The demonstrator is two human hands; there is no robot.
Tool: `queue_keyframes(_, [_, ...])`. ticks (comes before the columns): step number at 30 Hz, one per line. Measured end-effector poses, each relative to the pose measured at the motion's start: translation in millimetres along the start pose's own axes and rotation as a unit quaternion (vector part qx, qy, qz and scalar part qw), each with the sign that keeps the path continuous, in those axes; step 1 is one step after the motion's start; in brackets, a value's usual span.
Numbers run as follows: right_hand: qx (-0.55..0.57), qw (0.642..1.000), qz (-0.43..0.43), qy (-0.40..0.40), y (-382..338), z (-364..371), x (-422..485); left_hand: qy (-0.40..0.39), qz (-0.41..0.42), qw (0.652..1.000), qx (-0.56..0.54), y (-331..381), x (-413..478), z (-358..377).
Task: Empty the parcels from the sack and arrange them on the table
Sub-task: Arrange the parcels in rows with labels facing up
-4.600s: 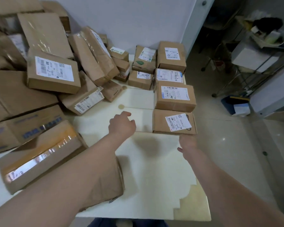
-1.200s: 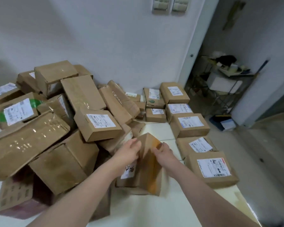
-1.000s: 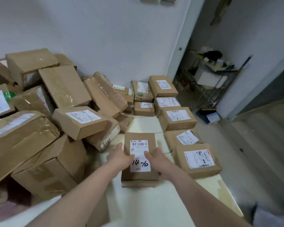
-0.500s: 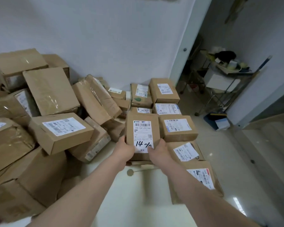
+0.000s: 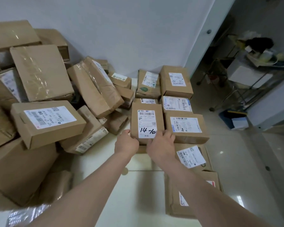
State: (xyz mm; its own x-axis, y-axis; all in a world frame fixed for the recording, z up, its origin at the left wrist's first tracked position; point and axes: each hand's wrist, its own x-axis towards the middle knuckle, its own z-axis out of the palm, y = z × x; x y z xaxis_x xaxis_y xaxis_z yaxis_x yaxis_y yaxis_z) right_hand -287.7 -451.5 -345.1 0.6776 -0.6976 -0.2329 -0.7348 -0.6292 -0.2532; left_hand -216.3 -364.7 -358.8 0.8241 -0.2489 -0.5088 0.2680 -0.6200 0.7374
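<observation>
White wall [image 5: 138, 30] at back; open doorway at right.

Cream table [image 5: 143, 194] runs from the near edge up to the wall.

Heap of parcels [image 5: 44, 74] covers the table's left half: brown cardboard boxes, tilted and stacked on one another, several with shiny tape. One heap box [image 5: 47, 122] lies on top with a white label facing up.

Row of parcels [image 5: 175, 81] runs along the table's right edge from the wall toward the camera, labels up, sides touching or nearly so.

Metal rack [image 5: 239, 94] stands on the floor beyond the doorway, with clutter on top. Blue bin [image 5: 233, 118] sits on the floor near it.

Parcel marked "14-10" [image 5: 146, 123]: flat brown box, white label up, handwriting in black at the label's near end. It sits just left of a labelled row parcel [image 5: 186, 127], sides touching or almost so. Its far end overlaps a small parcel [image 5: 147, 101] behind it. Cannot tell whether its underside rests on the table.

Left hand [image 5: 126, 143]: grips the marked parcel's near-left corner, fingers curled around the edge.

Right hand [image 5: 162, 143]: grips the near-right corner, fingers bent over the top face, tips at the label's lower right corner. Both forearms reach in from the bottom of the view.
</observation>
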Motion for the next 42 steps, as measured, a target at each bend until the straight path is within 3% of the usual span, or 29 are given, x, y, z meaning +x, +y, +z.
queue_keyframes(3, [-0.034,0.998,-0.012,0.048,-8.4,-2.7,-7.6,0.084,0.080,0.979,0.167,5.2,-11.6,-18.9])
queue_keyframes(6, [0.037,0.994,-0.077,0.071,-33.0,-1.4,-13.9,0.188,0.175,0.938,0.233,18.4,-22.2,-59.8])
queue_keyframes(9, [0.180,0.975,-0.112,-0.059,-72.6,-0.9,-24.3,0.282,0.218,0.897,0.261,26.3,-21.5,-116.2])
queue_keyframes(12, [0.273,0.943,-0.099,-0.162,-111.6,5.2,-44.2,0.333,0.173,0.884,0.278,24.5,-12.3,-188.1])
queue_keyframes(17, [0.438,0.851,-0.031,-0.288,-156.3,11.9,-75.3,0.217,0.044,0.876,0.428,-7.8,8.3,-278.3])
queue_keyframes(19, [0.469,0.823,-0.006,-0.319,-167.8,14.7,-84.4,0.209,0.062,0.877,0.429,-10.0,3.5,-279.1])
queue_keyframes(21, [0.505,0.797,0.049,-0.329,-178.5,18.6,-94.3,0.198,0.095,0.905,0.365,-9.9,-6.6,-270.6])
queue_keyframes(23, [0.543,0.774,0.112,-0.306,-186.0,25.4,-102.3,0.164,0.141,0.931,0.294,-11.7,-21.6,-259.4])
queue_keyframes(25, [0.572,0.766,0.155,-0.248,-184.6,30.9,-109.6,0.152,0.177,0.933,0.275,-11.0,-38.4,-251.5])
queue_keyframes(27, [0.576,0.774,0.180,-0.193,-171.8,31.3,-117.2,0.143,0.184,0.925,0.301,-6.9,-53.5,-247.3])
queue_keyframes(30, [0.537,0.810,0.190,-0.135,-136.0,30.1,-128.1,0.066,0.152,0.933,0.319,-8.4,-63.8,-233.0])
queue_keyframes(33, [0.478,0.849,0.209,-0.077,-96.1,30.0,-140.1,-0.087,0.095,0.977,0.169,-22.5,-67.2,-199.9])
queue_keyframes(35, [0.433,0.875,0.212,-0.051,-73.3,31.5,-149.4,-0.162,0.064,0.973,0.150,-34.4,-72.8,-172.7])
queue_keyframes(39, [0.238,0.944,0.226,0.012,-33.3,44.6,-161.5,-0.194,0.078,0.970,0.125,-61.9,-82.8,-121.4])
queue_keyframes(42, [0.205,0.957,0.196,0.061,-19.8,51.1,-170.9,-0.192,0.069,0.978,0.049,-78.9,-93.7,-97.2])
